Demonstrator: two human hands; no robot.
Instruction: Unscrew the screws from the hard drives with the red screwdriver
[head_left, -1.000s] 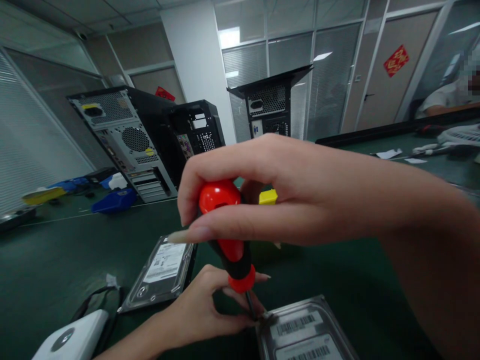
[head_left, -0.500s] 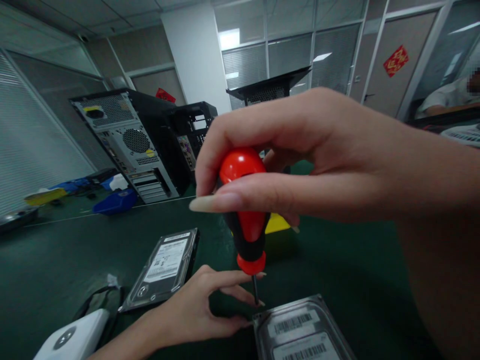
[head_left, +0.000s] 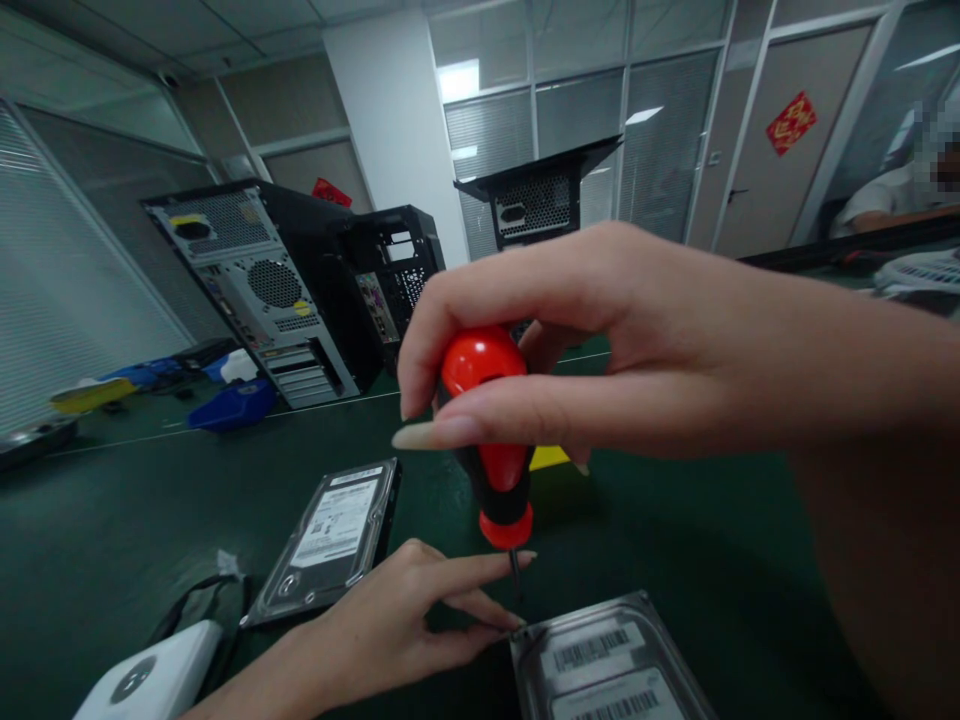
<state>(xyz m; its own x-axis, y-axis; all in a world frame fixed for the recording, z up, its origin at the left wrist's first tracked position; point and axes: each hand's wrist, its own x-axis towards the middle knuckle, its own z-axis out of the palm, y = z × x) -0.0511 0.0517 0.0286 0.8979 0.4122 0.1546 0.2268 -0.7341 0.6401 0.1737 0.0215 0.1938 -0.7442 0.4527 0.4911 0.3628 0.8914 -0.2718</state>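
Observation:
My right hand (head_left: 600, 350) is wrapped round the red and black handle of a screwdriver (head_left: 506, 470), which stands nearly upright with its shaft pointing down. Its tip is close to the near corner of a silver hard drive (head_left: 600, 655) at the bottom edge of the view; whether it touches cannot be made out. My left hand (head_left: 397, 615) reaches in from the left, index finger against or just beside the shaft. Its thumb and another fingertip are pinched together at the drive's corner, and anything between them is too small to see.
A second hard drive (head_left: 330, 545) lies left on the green tabletop, near a white device (head_left: 150, 675) with a strap. Behind stand computer cases (head_left: 277, 290), a blue bin (head_left: 232, 403) and a partly hidden yellow object (head_left: 549, 458). A person (head_left: 892, 205) sits far right.
My right hand and the screwdriver handle have come slightly lower. My left thumb and fingertip, apart before, have closed together at the drive's corner.

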